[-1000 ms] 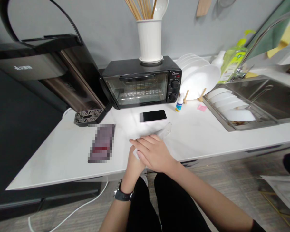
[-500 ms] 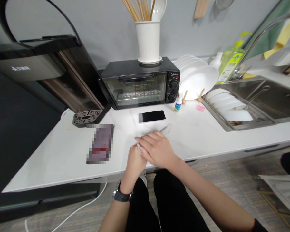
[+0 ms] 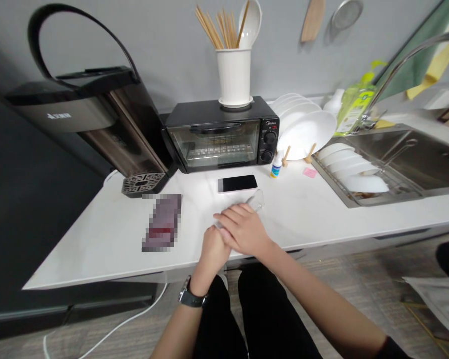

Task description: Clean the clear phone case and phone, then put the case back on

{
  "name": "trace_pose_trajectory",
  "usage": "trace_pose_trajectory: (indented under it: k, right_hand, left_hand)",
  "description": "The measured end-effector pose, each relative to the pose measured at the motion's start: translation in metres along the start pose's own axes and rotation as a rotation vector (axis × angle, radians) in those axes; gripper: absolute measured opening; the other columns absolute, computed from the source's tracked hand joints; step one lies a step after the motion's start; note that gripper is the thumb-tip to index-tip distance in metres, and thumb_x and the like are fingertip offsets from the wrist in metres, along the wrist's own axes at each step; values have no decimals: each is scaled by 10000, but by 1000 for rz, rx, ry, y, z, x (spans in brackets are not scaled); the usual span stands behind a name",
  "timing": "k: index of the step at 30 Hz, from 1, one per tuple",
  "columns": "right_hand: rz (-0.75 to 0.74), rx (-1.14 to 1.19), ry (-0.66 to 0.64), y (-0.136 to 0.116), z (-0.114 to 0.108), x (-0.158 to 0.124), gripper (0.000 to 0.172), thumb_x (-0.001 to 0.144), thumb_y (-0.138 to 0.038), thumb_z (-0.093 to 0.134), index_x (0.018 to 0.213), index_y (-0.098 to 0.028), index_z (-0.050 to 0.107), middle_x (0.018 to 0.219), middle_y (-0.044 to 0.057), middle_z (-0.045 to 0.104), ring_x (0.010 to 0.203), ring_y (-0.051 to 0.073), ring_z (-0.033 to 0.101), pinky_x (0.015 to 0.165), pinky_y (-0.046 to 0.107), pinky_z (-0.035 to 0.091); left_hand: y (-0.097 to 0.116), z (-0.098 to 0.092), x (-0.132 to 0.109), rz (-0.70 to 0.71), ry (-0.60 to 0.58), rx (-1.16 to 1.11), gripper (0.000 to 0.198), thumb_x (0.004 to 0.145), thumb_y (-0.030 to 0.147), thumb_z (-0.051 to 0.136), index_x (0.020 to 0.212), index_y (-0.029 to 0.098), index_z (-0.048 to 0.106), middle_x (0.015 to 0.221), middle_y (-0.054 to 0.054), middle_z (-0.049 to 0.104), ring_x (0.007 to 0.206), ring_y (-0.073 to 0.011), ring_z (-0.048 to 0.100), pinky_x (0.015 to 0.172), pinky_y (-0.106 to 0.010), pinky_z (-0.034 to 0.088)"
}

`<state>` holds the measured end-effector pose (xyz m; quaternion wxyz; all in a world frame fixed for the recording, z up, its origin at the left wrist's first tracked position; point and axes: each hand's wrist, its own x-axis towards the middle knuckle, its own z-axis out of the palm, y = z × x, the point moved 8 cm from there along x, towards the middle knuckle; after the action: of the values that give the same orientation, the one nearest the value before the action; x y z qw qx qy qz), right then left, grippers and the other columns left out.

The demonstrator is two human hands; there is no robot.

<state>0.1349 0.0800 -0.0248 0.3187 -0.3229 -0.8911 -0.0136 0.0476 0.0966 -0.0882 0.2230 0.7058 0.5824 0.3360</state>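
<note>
My left hand (image 3: pixel 214 249), with a dark-strapped watch on the wrist, is closed low over the counter's front edge. Its fingers are mostly hidden beneath my right hand (image 3: pixel 244 228), which lies across it with the fingers pressed together. Out from under the right fingers sticks the end of a clear phone case (image 3: pixel 259 200); a pale edge of something also shows by the right fingertips. Just beyond my hands a phone (image 3: pixel 238 184) lies flat, its dark screen up. To their left is a purplish, pixelated flat thing (image 3: pixel 162 223).
A black toaster oven (image 3: pixel 220 142) carries a white cup (image 3: pixel 234 77) of chopsticks and a spoon. A drink dispenser (image 3: pixel 134 134) stands left. Right are a small spray bottle (image 3: pixel 276 164), racked plates (image 3: pixel 309 132), a pink note (image 3: pixel 310 172) and a sink (image 3: pixel 434 164) holding bowls.
The view has tilted up and shifted slightly, so the counter things sit lower and further right in it. My hands keep nearly the same clasped pose, the right over the left.
</note>
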Motion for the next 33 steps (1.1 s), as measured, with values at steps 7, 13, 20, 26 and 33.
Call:
trace_pose_trajectory:
  k: [7,13,20,26,33]
  right_hand:
    - [334,343,171,69,-40,-12,487,1102,-319,306,1480,-166,573,1333,127,728,1181,256,684,1017,413,510]
    - [455,535,139,83,-26,-19,506,1107,-368,366,1564,-198,499,1295,101,765,1097,257,768,947,382,596]
    - [418,462,253,122,-37,20,495,1114,-379,325,1521,-189,533,1402,137,709,1249,267,711,1059,428,555]
    - [133,585,-36,128,-28,48,515,978,-181,388,1482,-262,458,1301,64,724,1178,238,694,1075,463,522]
    - [208,547,293,148,-37,34,504,870,-134,614,1342,-265,494,1360,123,507,1293,274,541,1096,492,491]
  left_hand:
    - [41,-42,27,-64,19,-603,205,881,372,680,945,192,604,910,-36,739,866,-173,718,818,-274,545]
    - [48,-40,74,-96,-134,-631,319,903,495,648,934,179,614,793,-12,670,696,-151,672,618,-242,529]
    - [53,-3,97,-27,-467,-441,151,850,262,594,770,211,477,718,52,484,597,-126,607,496,-222,524]
    - [22,24,112,-230,-397,-757,139,743,294,641,751,191,548,700,32,538,581,-136,597,529,-247,507]
    - [26,37,98,-514,-240,-1319,282,835,362,702,1035,165,725,940,-67,747,951,-267,711,871,-367,579]
